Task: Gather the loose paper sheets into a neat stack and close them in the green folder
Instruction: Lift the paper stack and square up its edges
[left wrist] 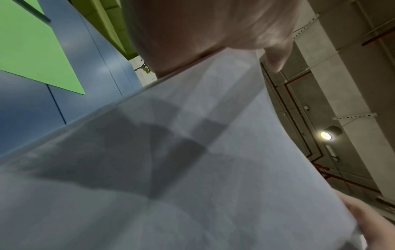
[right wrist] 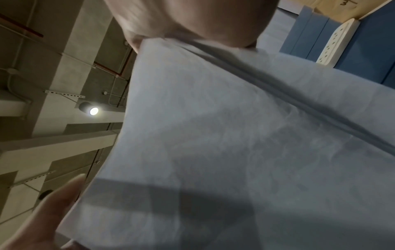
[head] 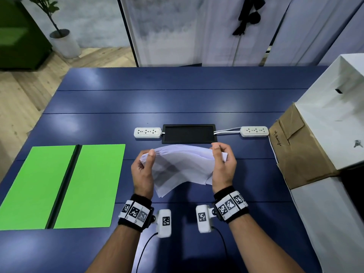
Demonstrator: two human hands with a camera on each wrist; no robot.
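A bundle of white paper sheets (head: 182,166) hangs in the air above the blue table (head: 177,101), its edges uneven and fanned at the near corner. My left hand (head: 144,164) grips the bundle's left side, thumb on top. On the other side, my right hand (head: 222,162) grips the right edge with fingers curled round it. The sheets (left wrist: 192,160) fill the left wrist view, and the sheets (right wrist: 235,143) cover most of the right wrist view too. The green folder (head: 63,186) lies open and flat on the table to the left, its dark spine down the middle.
Two white power strips (head: 147,132) (head: 254,131) flank a black recessed panel (head: 188,133) just beyond the papers. A brown cardboard box (head: 295,146) and white boxes (head: 334,125) stand along the right edge. A potted plant (head: 59,36) stands on the floor far left.
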